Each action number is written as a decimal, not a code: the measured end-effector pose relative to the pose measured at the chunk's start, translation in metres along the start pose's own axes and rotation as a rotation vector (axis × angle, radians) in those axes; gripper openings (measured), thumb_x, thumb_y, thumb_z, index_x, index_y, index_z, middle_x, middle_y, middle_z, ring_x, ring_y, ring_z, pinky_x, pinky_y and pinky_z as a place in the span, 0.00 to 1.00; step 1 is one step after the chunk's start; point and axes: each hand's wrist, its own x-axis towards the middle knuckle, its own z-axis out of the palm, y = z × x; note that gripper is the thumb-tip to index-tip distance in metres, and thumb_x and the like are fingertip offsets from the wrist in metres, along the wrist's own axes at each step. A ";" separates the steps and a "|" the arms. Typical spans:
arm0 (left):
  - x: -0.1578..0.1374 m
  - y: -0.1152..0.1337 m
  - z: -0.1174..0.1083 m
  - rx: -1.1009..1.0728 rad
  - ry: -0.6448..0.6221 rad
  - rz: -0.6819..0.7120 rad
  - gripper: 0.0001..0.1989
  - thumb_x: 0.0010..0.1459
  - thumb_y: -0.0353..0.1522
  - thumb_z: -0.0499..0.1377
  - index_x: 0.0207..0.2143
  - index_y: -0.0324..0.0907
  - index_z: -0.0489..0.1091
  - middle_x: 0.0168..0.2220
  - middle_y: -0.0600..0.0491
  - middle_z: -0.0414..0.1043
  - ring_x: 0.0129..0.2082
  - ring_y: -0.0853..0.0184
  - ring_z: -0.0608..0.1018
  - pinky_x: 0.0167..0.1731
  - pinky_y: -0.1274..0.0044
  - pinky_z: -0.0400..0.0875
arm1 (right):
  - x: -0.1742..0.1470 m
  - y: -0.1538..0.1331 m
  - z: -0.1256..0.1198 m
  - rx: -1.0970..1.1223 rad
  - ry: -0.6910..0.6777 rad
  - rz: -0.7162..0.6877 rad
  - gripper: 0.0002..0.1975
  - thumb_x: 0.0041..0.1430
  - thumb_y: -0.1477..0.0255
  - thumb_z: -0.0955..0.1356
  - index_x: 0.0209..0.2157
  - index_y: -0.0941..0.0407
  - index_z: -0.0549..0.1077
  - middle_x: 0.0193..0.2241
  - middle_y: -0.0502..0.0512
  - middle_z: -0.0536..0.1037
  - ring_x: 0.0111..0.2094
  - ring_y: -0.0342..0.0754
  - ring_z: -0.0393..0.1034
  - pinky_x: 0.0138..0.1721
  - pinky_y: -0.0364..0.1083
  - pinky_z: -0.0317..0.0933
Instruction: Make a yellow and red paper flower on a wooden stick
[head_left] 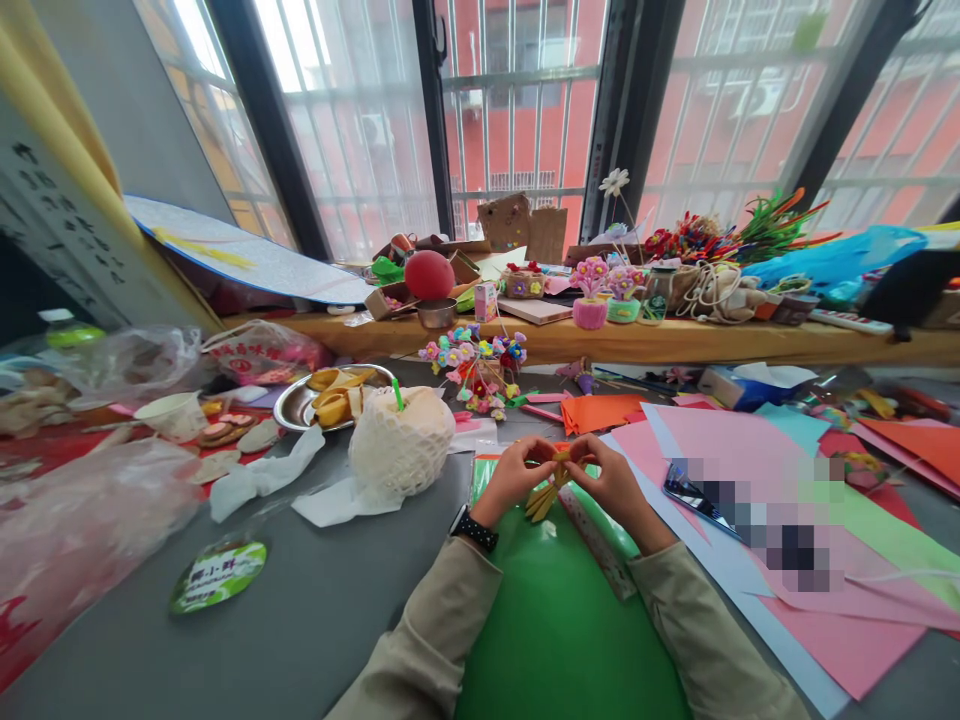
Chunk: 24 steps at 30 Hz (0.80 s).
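Above a glossy green sheet [562, 640], my left hand [514, 480] and my right hand [611, 485] meet with their fingertips pinched together. Between them is a yellow folded strip-like piece, apparently paper [541, 500], whose pleated ends fan out below the left fingers. Both hands close on its upper part, and the fingers hide some of it. Just beneath the right hand, a pale patterned ruler-like strip [600, 550] lies slanted on the green sheet. Orange paper [600, 412] rests just beyond the hands.
Left of me stand a netted coconut [401, 445] with a green straw and a metal bowl [285, 405] of peels. Pink paper sheets [720, 440] and a partly blurred phone-like object [694, 492] lie to the right. Behind, small colourful flowers [480, 370] stand before a crowded wooden sill [352, 338].
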 end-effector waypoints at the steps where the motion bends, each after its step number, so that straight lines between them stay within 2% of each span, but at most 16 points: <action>1: 0.000 -0.001 0.000 -0.002 0.001 0.005 0.06 0.43 0.30 0.56 0.27 0.37 0.64 0.26 0.54 0.65 0.28 0.72 0.69 0.30 0.79 0.65 | 0.000 0.000 0.000 0.003 -0.002 -0.002 0.05 0.46 0.73 0.63 0.29 0.56 0.62 0.24 0.49 0.69 0.27 0.43 0.65 0.32 0.44 0.61; 4: 0.001 -0.003 0.000 -0.031 0.011 0.016 0.06 0.43 0.31 0.57 0.26 0.37 0.64 0.25 0.54 0.66 0.27 0.71 0.69 0.30 0.78 0.66 | 0.000 -0.001 -0.001 -0.008 -0.008 -0.024 0.09 0.46 0.74 0.63 0.33 0.56 0.64 0.27 0.51 0.71 0.29 0.43 0.66 0.33 0.44 0.60; 10: 0.002 -0.006 -0.001 -0.077 0.029 0.003 0.09 0.42 0.32 0.58 0.28 0.36 0.65 0.27 0.52 0.68 0.27 0.71 0.70 0.31 0.77 0.65 | -0.001 -0.001 -0.001 -0.016 0.018 -0.037 0.07 0.47 0.74 0.63 0.32 0.57 0.67 0.29 0.53 0.73 0.31 0.44 0.67 0.33 0.44 0.60; 18: 0.002 -0.006 -0.004 0.020 0.036 0.022 0.08 0.43 0.33 0.57 0.27 0.36 0.66 0.26 0.51 0.69 0.27 0.70 0.71 0.29 0.78 0.65 | 0.000 -0.002 -0.003 0.014 -0.005 -0.024 0.08 0.48 0.71 0.63 0.32 0.56 0.68 0.29 0.53 0.74 0.32 0.46 0.68 0.34 0.45 0.61; 24: 0.000 -0.004 -0.003 0.062 0.069 0.034 0.07 0.43 0.32 0.57 0.26 0.37 0.67 0.25 0.52 0.69 0.27 0.70 0.71 0.29 0.78 0.65 | -0.001 -0.001 -0.003 -0.047 0.017 -0.026 0.06 0.48 0.71 0.62 0.30 0.56 0.68 0.28 0.53 0.74 0.31 0.47 0.68 0.33 0.46 0.60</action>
